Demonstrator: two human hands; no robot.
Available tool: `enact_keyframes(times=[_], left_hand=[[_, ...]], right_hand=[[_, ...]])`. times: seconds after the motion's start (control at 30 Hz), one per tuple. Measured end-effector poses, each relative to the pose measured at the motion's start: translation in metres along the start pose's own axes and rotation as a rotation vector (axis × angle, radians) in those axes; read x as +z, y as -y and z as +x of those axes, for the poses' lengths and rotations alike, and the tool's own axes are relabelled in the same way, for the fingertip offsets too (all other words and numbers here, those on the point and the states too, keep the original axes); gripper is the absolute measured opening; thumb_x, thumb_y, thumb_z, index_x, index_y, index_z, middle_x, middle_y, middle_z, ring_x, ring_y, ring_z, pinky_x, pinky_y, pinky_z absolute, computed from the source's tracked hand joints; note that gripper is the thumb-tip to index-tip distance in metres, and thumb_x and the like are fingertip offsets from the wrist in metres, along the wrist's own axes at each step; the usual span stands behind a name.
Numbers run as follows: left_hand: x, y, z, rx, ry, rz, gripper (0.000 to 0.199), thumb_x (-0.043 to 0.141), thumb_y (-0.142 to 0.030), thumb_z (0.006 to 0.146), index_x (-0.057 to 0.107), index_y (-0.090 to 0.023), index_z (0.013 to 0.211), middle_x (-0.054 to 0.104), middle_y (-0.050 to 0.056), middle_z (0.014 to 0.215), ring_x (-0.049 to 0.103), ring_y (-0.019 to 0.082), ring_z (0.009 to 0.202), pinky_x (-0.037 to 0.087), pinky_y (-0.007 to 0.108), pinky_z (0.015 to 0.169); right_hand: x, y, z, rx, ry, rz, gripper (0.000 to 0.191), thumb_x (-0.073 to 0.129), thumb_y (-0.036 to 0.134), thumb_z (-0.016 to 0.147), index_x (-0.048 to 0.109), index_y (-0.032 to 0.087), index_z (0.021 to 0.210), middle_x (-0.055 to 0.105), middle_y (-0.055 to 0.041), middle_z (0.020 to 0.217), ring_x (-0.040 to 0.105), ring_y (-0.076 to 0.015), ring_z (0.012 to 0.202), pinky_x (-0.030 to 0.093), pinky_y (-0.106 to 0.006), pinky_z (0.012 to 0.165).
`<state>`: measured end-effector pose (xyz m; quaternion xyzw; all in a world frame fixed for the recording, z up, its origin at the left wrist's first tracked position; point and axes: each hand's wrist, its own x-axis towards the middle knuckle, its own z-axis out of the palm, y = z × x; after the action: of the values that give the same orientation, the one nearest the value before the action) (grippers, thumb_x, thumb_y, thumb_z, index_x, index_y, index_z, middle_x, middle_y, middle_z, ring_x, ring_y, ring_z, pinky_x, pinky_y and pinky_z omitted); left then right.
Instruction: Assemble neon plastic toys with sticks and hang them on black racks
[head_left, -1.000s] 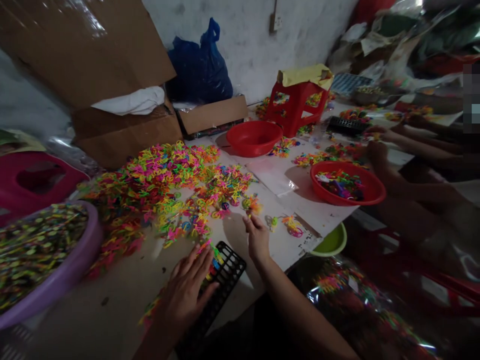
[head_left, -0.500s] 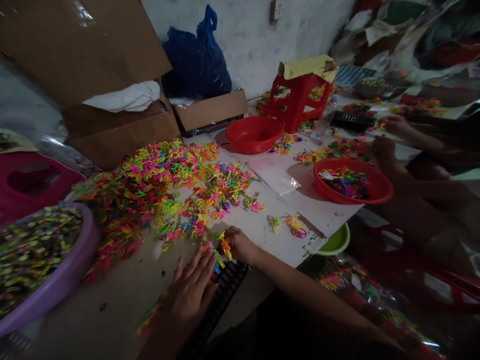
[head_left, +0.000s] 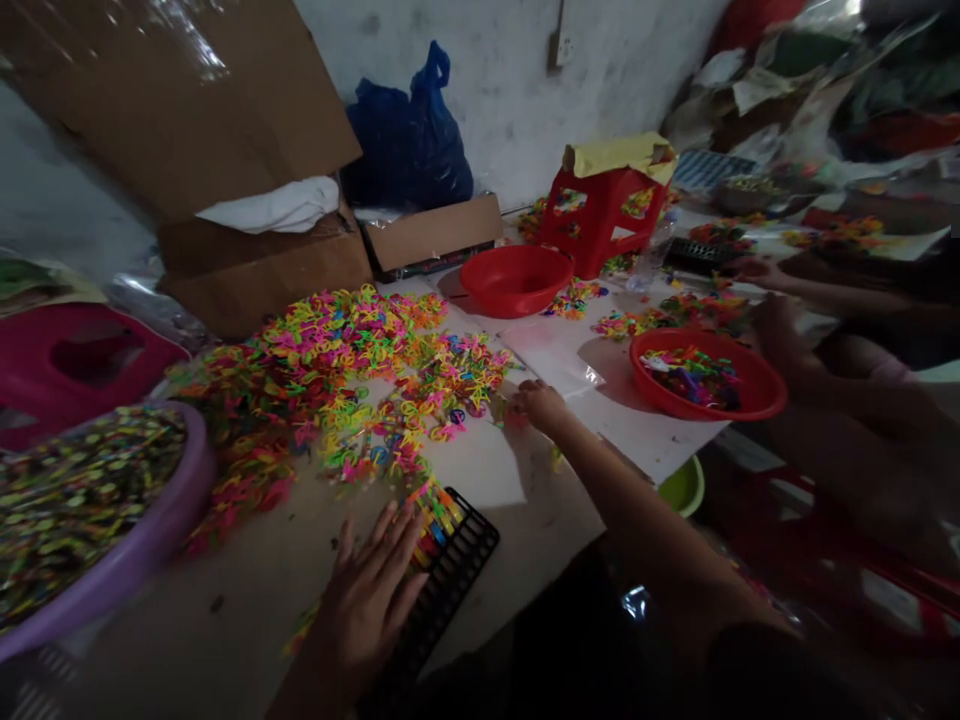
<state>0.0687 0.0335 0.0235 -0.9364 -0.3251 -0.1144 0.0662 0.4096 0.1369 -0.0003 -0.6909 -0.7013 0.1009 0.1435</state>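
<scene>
Left fingers point(head_left: 399, 548) over black rack point(head_left: 459, 562); right fingers point(head_left: 529, 394) (blurred) near pile point(head_left: 352, 345).

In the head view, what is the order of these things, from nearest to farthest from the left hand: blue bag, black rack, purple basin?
1. Black rack: right at the left hand, on its right side.
2. Purple basin: to the left.
3. Blue bag: at the back, by the wall.

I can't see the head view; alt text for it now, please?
A person's left hand is spread over a black slotted rack with colorful plastic pieces; the right hand is at the edge of a heap of bright pieces on a table. A purple basin stands at left, red basins beyond.
</scene>
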Motion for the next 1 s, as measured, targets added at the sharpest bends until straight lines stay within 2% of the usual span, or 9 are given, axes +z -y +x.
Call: enact_keyframes(times=[0.1, 0.2, 0.3, 0.37, 0.47, 0.6, 0.8, 0.9, 1.0], left_hand=[[0.000, -0.005, 0.012, 0.024, 0.032, 0.017, 0.057, 0.035, -0.036, 0.089, 0.014, -0.022, 0.140, 0.037, 0.005, 0.139, 0.030, 0.022, 0.129, 0.013, 0.047, 0.108], [0.007, -0.006, 0.024, 0.057, 0.060, 0.020, 0.056, 0.034, -0.039, 0.089, 0.016, -0.021, 0.140, 0.034, 0.004, 0.140, 0.026, 0.022, 0.131, 0.013, 0.048, 0.108], [0.016, -0.003, 0.027, 0.061, 0.064, 0.018, 0.051, 0.033, -0.036, 0.090, 0.023, -0.022, 0.138, 0.036, 0.002, 0.140, 0.027, 0.022, 0.131, 0.013, 0.046, 0.108], [0.021, -0.002, 0.026, 0.059, 0.058, 0.019, 0.050, 0.034, -0.035, 0.090, 0.025, -0.023, 0.138, 0.037, 0.002, 0.139, 0.027, 0.021, 0.130, 0.014, 0.045, 0.108], [0.021, -0.002, 0.023, 0.060, 0.058, 0.027, 0.053, 0.035, -0.036, 0.089, 0.023, -0.022, 0.138, 0.038, 0.003, 0.139, 0.027, 0.022, 0.130, 0.018, 0.045, 0.106], [0.017, -0.004, 0.023, 0.054, 0.121, 0.024, 0.055, 0.034, -0.038, 0.089, 0.019, -0.022, 0.139, 0.033, 0.003, 0.141, 0.025, 0.023, 0.131, 0.021, 0.045, 0.105], [0.017, -0.003, 0.023, 0.040, 0.122, 0.008, 0.057, 0.034, -0.039, 0.089, 0.015, -0.023, 0.140, 0.032, 0.003, 0.142, 0.025, 0.024, 0.131, 0.021, 0.045, 0.104], [0.018, -0.002, 0.023, 0.037, 0.123, 0.001, 0.056, 0.034, -0.039, 0.089, 0.017, -0.022, 0.140, 0.033, 0.004, 0.141, 0.026, 0.024, 0.131, 0.024, 0.045, 0.103], [0.017, -0.003, 0.026, 0.025, 0.125, 0.002, 0.055, 0.035, -0.038, 0.089, 0.019, -0.022, 0.139, 0.032, 0.003, 0.142, 0.026, 0.024, 0.131, 0.027, 0.044, 0.102]], right_hand=[[-0.007, -0.012, 0.005, -0.062, 0.081, 0.016, 0.012, 0.058, 0.003, 0.068, 0.067, 0.012, 0.069, 0.064, -0.0131, 0.086, 0.054, -0.0211, 0.092, 0.037, -0.027, 0.083], [-0.002, 0.001, -0.010, -0.107, 0.116, 0.069, 0.015, 0.056, 0.005, 0.071, 0.067, 0.014, 0.076, 0.066, -0.0072, 0.082, 0.057, -0.0165, 0.085, 0.039, -0.023, 0.078], [0.021, 0.032, -0.040, -0.123, 0.088, 0.222, 0.023, 0.046, 0.012, 0.079, 0.064, 0.018, 0.092, 0.067, 0.0004, 0.085, 0.059, -0.0123, 0.077, 0.042, -0.020, 0.070], [0.044, 0.056, -0.056, -0.189, 0.042, 0.546, 0.019, 0.047, 0.018, 0.080, 0.064, 0.017, 0.087, 0.067, 0.0007, 0.082, 0.060, -0.0126, 0.072, 0.044, -0.020, 0.066], [0.074, 0.083, -0.068, -0.258, 0.017, 0.697, 0.015, 0.049, 0.019, 0.078, 0.063, 0.018, 0.072, 0.065, 0.0016, 0.070, 0.058, -0.0116, 0.066, 0.042, -0.019, 0.064], [0.084, 0.092, -0.065, -0.336, -0.009, 0.506, 0.019, 0.047, 0.012, 0.078, 0.059, 0.018, 0.064, 0.062, 0.0007, 0.063, 0.054, -0.0116, 0.066, 0.038, -0.022, 0.072], [0.071, 0.101, -0.066, -0.370, 0.035, 0.092, 0.010, 0.050, 0.019, 0.078, 0.060, 0.017, 0.079, 0.060, -0.0071, 0.081, 0.048, -0.0189, 0.084, 0.033, -0.030, 0.076], [0.071, 0.104, -0.065, -0.327, 0.077, 0.048, 0.011, 0.051, 0.019, 0.079, 0.061, 0.017, 0.080, 0.060, -0.0075, 0.083, 0.047, -0.0194, 0.086, 0.032, -0.030, 0.077], [0.076, 0.103, -0.064, -0.306, 0.074, 0.132, 0.012, 0.053, 0.019, 0.078, 0.064, 0.020, 0.079, 0.060, -0.0045, 0.084, 0.048, -0.0172, 0.085, 0.031, -0.028, 0.077]])
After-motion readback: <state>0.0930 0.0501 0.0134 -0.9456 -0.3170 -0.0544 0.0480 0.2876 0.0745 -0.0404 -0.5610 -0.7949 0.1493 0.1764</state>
